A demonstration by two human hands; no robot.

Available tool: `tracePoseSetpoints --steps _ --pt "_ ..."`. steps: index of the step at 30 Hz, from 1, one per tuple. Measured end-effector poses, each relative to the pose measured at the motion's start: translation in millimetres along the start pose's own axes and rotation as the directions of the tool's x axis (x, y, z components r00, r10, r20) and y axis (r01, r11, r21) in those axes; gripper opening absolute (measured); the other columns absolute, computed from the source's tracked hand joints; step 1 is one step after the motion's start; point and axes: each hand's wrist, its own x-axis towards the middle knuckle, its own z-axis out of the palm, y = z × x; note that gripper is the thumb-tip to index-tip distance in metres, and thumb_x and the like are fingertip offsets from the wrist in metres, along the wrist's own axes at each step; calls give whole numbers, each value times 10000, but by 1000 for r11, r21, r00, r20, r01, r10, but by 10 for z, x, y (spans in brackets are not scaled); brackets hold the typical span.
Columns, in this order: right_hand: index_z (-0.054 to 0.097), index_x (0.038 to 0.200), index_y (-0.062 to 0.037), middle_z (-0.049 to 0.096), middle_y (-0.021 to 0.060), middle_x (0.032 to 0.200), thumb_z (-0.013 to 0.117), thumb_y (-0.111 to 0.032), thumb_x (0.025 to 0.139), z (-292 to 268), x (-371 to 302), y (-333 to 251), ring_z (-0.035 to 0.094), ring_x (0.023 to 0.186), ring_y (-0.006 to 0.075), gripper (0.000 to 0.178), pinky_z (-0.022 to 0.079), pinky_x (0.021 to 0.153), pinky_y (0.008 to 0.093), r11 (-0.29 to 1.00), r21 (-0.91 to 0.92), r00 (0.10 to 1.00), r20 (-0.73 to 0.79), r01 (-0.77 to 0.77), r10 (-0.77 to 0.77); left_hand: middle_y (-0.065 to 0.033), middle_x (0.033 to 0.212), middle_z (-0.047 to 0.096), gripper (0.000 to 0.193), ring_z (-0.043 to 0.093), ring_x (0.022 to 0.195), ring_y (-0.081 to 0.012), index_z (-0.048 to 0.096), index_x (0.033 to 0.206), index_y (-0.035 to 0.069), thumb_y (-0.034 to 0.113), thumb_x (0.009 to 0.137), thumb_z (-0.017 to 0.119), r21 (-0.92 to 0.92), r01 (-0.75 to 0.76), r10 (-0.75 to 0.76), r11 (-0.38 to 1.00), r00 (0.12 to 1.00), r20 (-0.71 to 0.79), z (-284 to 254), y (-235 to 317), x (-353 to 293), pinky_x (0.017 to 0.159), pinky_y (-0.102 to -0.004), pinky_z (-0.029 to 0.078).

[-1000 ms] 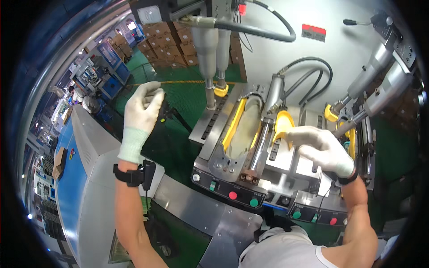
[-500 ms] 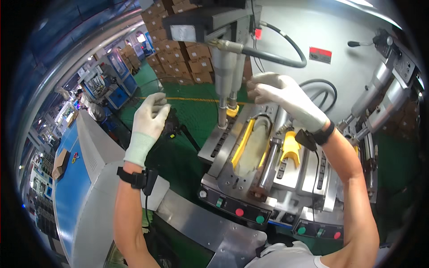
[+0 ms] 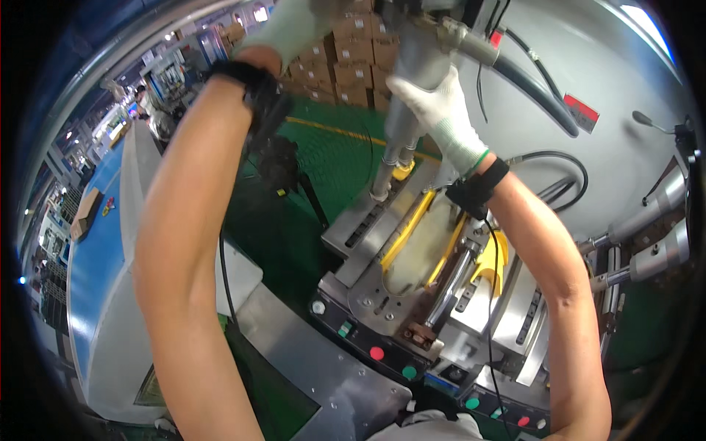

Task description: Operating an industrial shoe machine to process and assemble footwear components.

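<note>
My left hand, in a white glove, is raised at the top of the view. It is smeared by motion and its fingers are hard to make out. My right hand, gloved too, is in front of a grey metal cylinder of the upright machine. Its thumb stands apart from the fingers; I cannot tell whether it touches the cylinder. Below lies a metal fixture with a long, pale, rounded pad between yellow strips. A yellow curved piece sits beside it, partly behind a cable.
Control panels with red and green buttons run along the machine's front. A thick grey hose arches at upper right. Two slanted cylinders are at far right. Stacked cartons stand behind; a blue bench is left.
My left hand has moved up and right, its forearm now large in view. My right hand has risen slightly toward the cylinder, thumb spread. The view has shifted a little.
</note>
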Motion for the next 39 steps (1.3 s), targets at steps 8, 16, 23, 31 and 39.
tracePoseSetpoints --steps 8,16,23,31,39 --pt "476 1277 33 671 185 1128 846 -349 801 112 -73 -29 683 974 254 714 569 870 379 997 41 997 -48 61 -59 -206 1177 671 337 637 1095 -309 684 1238 98 164 907 680 -86 82 -80 993 996 30 1064 -495 1036 901 -407 502" --pt "500 1214 58 676 179 1084 880 -377 762 -80 -40 -65 689 945 236 733 580 841 384 992 79 993 53 103 -107 -230 1319 654 292 600 1252 -304 705 1184 114 211 909 687 -108 114 -128 988 982 -137 623 -244 632 1034 -422 458" --pt "508 1195 78 694 194 1058 880 -428 759 99 -39 101 705 948 238 765 594 830 385 996 -31 992 -92 80 -82 -242 1058 693 199 659 1038 -407 701 1096 43 76 928 598 97 -46 75 994 946 -316 718 -355 538 902 -457 527" --pt "501 1207 60 682 176 1073 882 -432 762 71 -81 136 714 940 233 765 600 821 369 983 -71 982 -71 170 -175 -235 1076 697 179 655 989 -446 692 1073 37 110 933 608 -36 -148 132 988 951 -279 438 -307 544 819 -459 540" --pt "484 1246 29 655 163 1109 888 -323 748 249 -360 -278 670 990 223 731 563 853 372 980 5 973 -117 201 -199 -231 1050 692 184 660 950 -432 681 1075 23 113 931 610 -123 -24 -3 992 978 -210 342 -1 219 808 -446 545"
